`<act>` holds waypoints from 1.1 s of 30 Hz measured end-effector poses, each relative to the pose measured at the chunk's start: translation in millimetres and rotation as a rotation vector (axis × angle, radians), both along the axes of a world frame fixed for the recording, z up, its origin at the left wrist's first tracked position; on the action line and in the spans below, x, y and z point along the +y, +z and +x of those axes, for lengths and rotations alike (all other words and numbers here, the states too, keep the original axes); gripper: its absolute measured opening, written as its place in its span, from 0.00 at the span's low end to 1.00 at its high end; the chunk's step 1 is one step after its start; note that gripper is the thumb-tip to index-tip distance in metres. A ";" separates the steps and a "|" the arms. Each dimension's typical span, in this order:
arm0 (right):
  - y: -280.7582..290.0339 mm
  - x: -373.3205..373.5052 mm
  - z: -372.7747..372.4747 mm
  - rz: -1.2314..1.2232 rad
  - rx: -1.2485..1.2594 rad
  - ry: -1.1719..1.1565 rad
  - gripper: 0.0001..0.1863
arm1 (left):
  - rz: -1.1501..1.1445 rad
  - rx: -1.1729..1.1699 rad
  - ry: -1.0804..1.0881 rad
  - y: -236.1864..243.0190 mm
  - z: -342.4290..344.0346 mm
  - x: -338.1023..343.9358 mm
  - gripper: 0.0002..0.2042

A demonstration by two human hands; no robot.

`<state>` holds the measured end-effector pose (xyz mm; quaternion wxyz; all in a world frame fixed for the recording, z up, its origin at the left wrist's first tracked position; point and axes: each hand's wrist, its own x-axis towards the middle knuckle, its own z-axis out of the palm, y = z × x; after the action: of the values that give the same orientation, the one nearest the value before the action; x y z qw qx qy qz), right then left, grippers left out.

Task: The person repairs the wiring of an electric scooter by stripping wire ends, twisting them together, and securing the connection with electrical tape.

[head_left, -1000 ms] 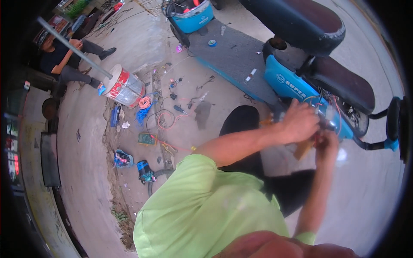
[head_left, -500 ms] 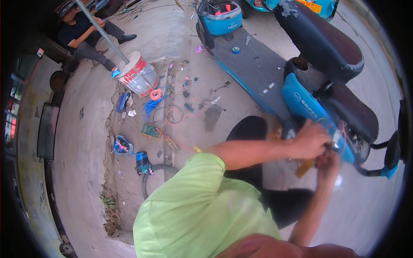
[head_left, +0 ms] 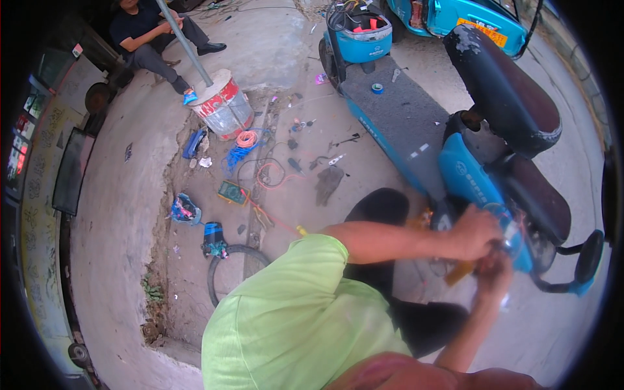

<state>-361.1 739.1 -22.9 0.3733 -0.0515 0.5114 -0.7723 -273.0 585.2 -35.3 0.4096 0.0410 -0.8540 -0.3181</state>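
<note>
My left hand (head_left: 478, 231) is closed at the lower end of a blue electric scooter (head_left: 465, 172), beside a shiny, clear rounded part (head_left: 513, 233). Just below it, my right hand (head_left: 495, 270) is closed too, its fingers curled and almost touching the left hand's. Whatever the fingers pinch is small, blurred and partly hidden by them. A yellowish-brown block (head_left: 459, 273) shows beside my right hand. The scooter has a dark footboard (head_left: 396, 110) and dark padded seats (head_left: 507, 97).
On the ground to the left lie a multimeter (head_left: 233, 192) with leads, a coil of orange wire (head_left: 247, 138), a dark glove (head_left: 329, 185) and a black tyre (head_left: 213, 279). A red-and-white drum (head_left: 224, 107) holds a pole. Behind it a person (head_left: 153, 42) sits.
The view has shifted, so the scooter and ground items appear lower or moved over. My hands have drawn closer together at the same part of the scooter.
</note>
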 end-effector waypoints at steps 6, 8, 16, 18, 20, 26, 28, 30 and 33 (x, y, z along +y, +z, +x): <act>10.1 -4.0 5.9 0.157 0.146 -0.100 0.08 | 0.151 -0.056 -0.041 8.2 -1.9 -0.7 0.08; 1.2 0.9 0.9 0.222 0.210 -0.104 0.08 | 0.137 -0.072 -0.035 6.9 -2.1 -0.6 0.08; -17.5 4.1 -9.4 0.070 0.152 -0.100 0.07 | 0.022 -0.055 -0.031 -3.3 -1.4 -1.8 0.08; -15.9 0.6 -6.3 0.071 0.137 -0.094 0.06 | 0.020 -0.077 -0.024 -5.5 1.0 -3.3 0.08; -15.2 -1.3 -6.4 0.071 0.126 -0.091 0.06 | 0.016 -0.095 -0.020 -8.3 1.2 -6.2 0.08; 3.2 9.3 4.1 0.097 0.171 -0.074 0.06 | 0.053 0.025 -0.245 -19.6 -20.0 -13.0 0.14; 1.7 11.0 2.7 0.119 0.215 -0.045 0.19 | 0.171 -0.026 -0.354 0.7 -13.4 -15.5 0.16; 1.9 -0.6 1.2 0.120 0.209 0.030 0.09 | 0.301 -0.161 -0.359 20.0 5.6 -26.7 0.16; 7.9 -17.5 7.1 0.095 0.207 0.036 0.07 | 0.389 -0.165 -0.303 9.7 14.1 -33.7 0.16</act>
<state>-354.0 721.7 -14.9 0.3344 -0.1224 0.5821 -0.7310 -258.9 551.5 -25.7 0.2707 0.0163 -0.8036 -0.5298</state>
